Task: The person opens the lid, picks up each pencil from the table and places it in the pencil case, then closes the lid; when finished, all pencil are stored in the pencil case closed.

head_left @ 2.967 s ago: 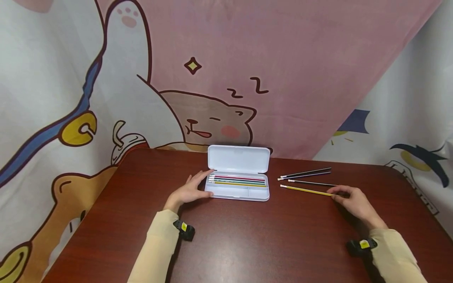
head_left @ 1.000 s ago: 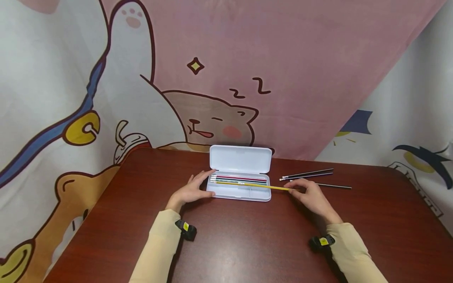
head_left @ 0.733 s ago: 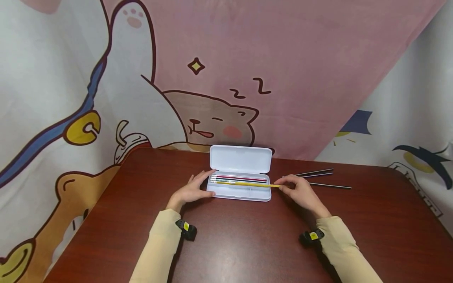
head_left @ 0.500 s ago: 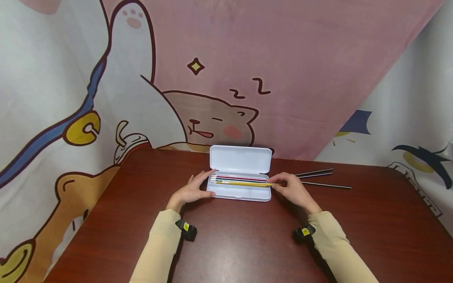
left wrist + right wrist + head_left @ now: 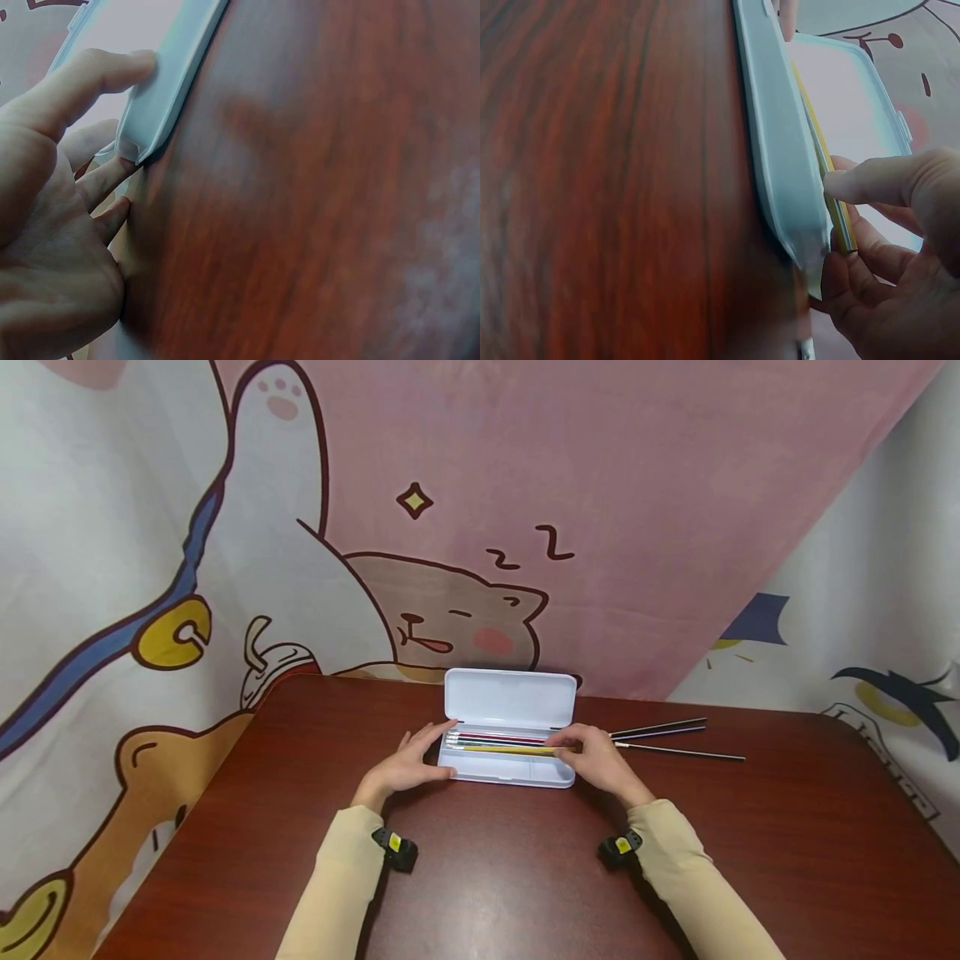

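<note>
The white pencil case (image 5: 510, 697) stands with its lid raised; several pencils (image 5: 510, 737) lie side by side in its rear compartment. My left hand (image 5: 405, 767) holds the case's left end, thumb on the front rim in the left wrist view, where the case (image 5: 169, 94) fills the top. At the right end, my right hand (image 5: 596, 762) pinches a yellow pencil (image 5: 502, 749) near its tip, eraser end to the left. The right wrist view shows the thumb and fingers of this hand (image 5: 907, 232) around the yellow pencil (image 5: 815, 124), over the case's end wall.
Right of the case, several dark pencils (image 5: 682, 752) lie on the brown table (image 5: 480, 877), their left ends partly behind my right hand. A cartoon-print cloth (image 5: 637, 527) hangs behind the table's back edge.
My right hand has picked the yellow pencil up from the table at the right and carried it left, over the case. My left hand keeps its place at the left end.
</note>
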A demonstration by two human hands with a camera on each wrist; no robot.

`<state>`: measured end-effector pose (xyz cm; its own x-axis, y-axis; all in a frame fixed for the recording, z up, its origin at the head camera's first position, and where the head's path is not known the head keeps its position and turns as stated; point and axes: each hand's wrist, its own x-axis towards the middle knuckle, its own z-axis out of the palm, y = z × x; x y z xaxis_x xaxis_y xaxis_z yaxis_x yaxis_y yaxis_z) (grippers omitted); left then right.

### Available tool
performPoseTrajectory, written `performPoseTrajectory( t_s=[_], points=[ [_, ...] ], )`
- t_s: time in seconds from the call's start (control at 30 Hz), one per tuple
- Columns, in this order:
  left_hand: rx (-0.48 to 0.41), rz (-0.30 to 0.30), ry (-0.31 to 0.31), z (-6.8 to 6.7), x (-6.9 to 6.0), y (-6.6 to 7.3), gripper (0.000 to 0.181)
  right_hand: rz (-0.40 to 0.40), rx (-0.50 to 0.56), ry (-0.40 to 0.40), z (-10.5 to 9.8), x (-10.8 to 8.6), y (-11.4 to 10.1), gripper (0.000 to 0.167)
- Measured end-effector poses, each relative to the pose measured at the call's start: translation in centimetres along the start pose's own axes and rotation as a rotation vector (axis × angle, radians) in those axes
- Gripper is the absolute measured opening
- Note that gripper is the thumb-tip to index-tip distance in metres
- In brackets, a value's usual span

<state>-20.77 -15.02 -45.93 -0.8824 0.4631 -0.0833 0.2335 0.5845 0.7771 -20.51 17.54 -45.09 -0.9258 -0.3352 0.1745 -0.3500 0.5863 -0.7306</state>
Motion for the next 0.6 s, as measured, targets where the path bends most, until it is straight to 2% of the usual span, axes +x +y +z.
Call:
performPoseTrajectory(
  t_s=[0.2, 0.4, 0.6],
  points=[
    [-0.001, 0.001, -0.001, 0.0, 0.0, 0.0, 0.081, 0.008, 0.008, -0.018, 0.5, 0.2, -0.2, 0.018],
    [-0.001, 0.008, 0.002, -0.1, 0.1, 0.0, 0.081, -0.02, 0.015, 0.012, 0.2, 0.0, 0.0, 0.019],
    [0.003, 0.008, 0.0, 0.0, 0.0, -0.1, 0.081, 0.005, 0.014, 0.04, -0.5, -0.9, 0.4, 0.017]
  ],
)
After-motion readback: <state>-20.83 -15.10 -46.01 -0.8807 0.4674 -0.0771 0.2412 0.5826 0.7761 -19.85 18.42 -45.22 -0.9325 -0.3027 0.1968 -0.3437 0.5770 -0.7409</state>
